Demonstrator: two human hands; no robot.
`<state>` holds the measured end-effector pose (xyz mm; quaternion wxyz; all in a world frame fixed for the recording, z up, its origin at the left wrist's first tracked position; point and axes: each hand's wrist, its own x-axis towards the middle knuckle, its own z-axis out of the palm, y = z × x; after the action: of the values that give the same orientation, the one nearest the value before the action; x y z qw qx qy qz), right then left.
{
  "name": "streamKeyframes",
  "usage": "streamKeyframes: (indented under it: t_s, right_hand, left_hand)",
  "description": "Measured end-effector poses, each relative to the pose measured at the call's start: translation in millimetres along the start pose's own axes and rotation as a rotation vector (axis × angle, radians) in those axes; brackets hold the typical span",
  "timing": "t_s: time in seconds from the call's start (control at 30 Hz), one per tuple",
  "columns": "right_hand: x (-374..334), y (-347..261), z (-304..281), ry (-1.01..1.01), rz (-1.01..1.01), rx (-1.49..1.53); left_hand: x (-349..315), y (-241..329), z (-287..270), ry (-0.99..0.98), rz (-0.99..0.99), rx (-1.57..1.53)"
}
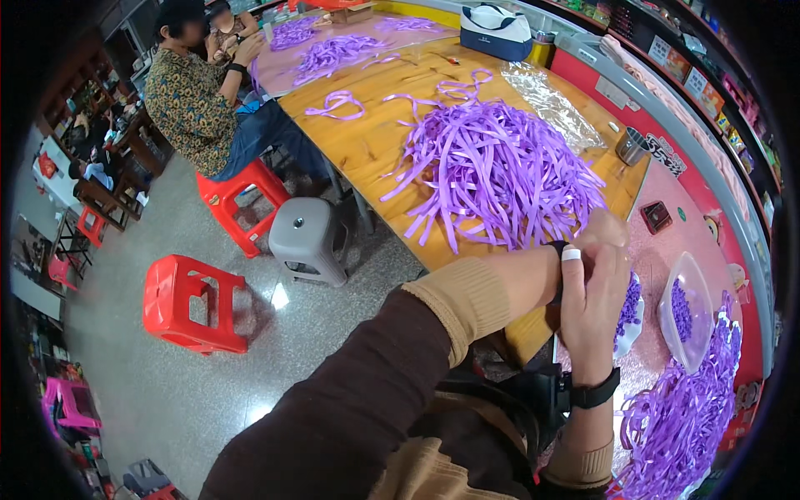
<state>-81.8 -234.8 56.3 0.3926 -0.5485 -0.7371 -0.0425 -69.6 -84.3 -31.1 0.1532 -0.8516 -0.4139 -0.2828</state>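
Note:
My two hands meet over the near right corner of the wooden table, beside a large heap of purple ribbons. My left hand is bent and closed, its fingers mostly hidden behind the right. My right hand is closed against it, with a white wrap around the thumb. Whatever lies between the fingers is hidden. A black band circles my left wrist, and a black strap my right. Close by on the right, small purple pieces lie on a white dish, partly covered by my right hand.
A clear bowl holds more purple pieces. Another ribbon pile lies near right. Beyond the heap are clear plastic wrap, a metal cup and a bag. Stools stand left; two people sit farther off.

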Motion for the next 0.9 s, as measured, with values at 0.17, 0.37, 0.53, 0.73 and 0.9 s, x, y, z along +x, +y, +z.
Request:
streamKeyframes:
  t_s: [0.17, 0.37, 0.53, 0.73, 0.9]
  right_hand:
    - [-17.9, -22.2, -0.6, -0.162, 0.078, 0.212]
    - [6.8, 1.3, 2.6, 0.061, -0.092, 0.035]
    - [-6.4, -15.9, 8.4, -0.011, -0.019, 0.079]
    - [-9.9, -3.5, -7.9, 0.011, 0.015, 0.102]
    - [-7.3, -0.7, -6.7, 0.137, -0.021, -0.007]
  left_hand:
    - [-2.9, 3.0, 3.3, 0.019, -0.002, 0.026]
    - [11.2, 2.1, -14.8, -0.416, 0.120, -0.040]
    - [-1.9, -0.6, -4.9, -0.035, 0.181, -0.031]
    - [-3.7, 9.6, -28.7, 0.146, 0.120, -0.056]
    - [5.8, 15.9, -42.4, 0.133, 0.254, 0.206]
